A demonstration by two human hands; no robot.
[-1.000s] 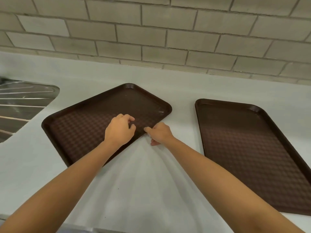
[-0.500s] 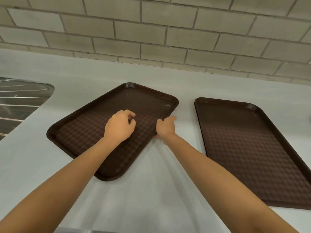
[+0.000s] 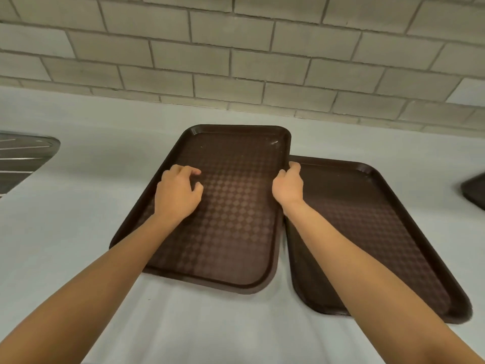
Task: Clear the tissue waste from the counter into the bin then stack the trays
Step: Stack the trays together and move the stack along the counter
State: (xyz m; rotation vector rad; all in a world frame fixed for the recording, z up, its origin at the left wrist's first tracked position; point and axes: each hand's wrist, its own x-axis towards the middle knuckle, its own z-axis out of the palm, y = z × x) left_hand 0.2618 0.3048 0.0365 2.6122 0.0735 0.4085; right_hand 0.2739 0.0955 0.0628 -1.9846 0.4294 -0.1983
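Note:
Two dark brown trays lie on the white counter. The left tray (image 3: 236,232) stands lengthwise, its right rim touching or slightly overlapping the left rim of the right tray (image 3: 372,222). My left hand (image 3: 177,193) rests on the left tray's inner surface, fingers curled and pressing down. My right hand (image 3: 288,183) grips the left tray's right rim near its far end. No tissue waste and no bin are in view.
A steel sink drainboard (image 3: 21,158) sits at the far left. The corner of a third dark tray (image 3: 475,190) shows at the right edge. A tiled wall (image 3: 236,53) backs the white counter (image 3: 78,206).
The left tray has turned from a diagonal to lengthwise and slid right until it meets the right tray. My right hand moved from its near edge to its right rim.

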